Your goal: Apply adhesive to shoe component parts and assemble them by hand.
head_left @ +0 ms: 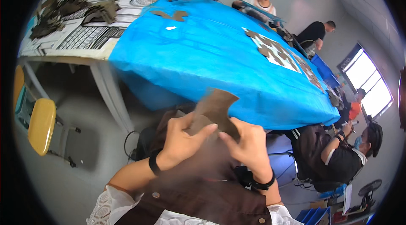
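Observation:
Between my two hands, above my lap and just short of the blue-covered table, is a brown cut piece (219,105) with curved edges, like leather or fabric. My left hand (179,140) pinches its left side, thumb on top. The lower right side is gripped by my right hand (249,144), its thumb also pressed on the near face. The piece stands tilted up and is slightly blurred; my fingers behind it are hidden. Dark bands circle both wrists. A brown apron (203,187) covers my lap.
A blue-covered table (182,56) carries loose brown pieces (179,15) and a white sheet (287,62) with brown shapes. Brown stacks (101,12) lie on a white table (112,47) at left. A yellow chair (42,125) stands there. Co-workers sit around, one close on my right (334,157).

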{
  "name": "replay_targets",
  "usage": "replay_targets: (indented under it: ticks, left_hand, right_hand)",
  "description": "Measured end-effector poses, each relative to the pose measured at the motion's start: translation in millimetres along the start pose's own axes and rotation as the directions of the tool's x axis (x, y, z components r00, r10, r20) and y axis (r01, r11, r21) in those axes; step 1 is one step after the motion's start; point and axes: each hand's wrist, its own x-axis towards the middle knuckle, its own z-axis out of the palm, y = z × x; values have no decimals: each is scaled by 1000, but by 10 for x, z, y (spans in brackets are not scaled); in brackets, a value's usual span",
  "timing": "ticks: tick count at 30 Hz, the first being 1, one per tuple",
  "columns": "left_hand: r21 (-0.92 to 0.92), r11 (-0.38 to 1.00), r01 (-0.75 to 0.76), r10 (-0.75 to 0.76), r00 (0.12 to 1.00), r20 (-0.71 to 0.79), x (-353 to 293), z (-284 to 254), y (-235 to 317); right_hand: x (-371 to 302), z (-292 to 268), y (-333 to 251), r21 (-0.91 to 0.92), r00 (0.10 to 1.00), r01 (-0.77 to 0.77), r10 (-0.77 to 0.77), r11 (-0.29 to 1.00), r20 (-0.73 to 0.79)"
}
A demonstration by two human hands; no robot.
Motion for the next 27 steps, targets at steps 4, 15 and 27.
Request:
replay_targets:
  ticks: [4, 15, 27]
  left_hand:
    - [-194, 975, 111, -133, 985, -106, 39, 70, -28]
    - [-65, 996, -66, 57, 988, -144, 101, -3, -42]
    - [89, 986, -143, 146, 989, -34, -71, 139, 50]
  right_hand:
    - [-26, 53, -2, -101, 1000, 15, -16, 995, -7]
    - [-154, -13, -63, 2, 980, -57, 56, 998, 192]
    - [-33, -33, 104, 100, 953, -195, 164, 976, 255]
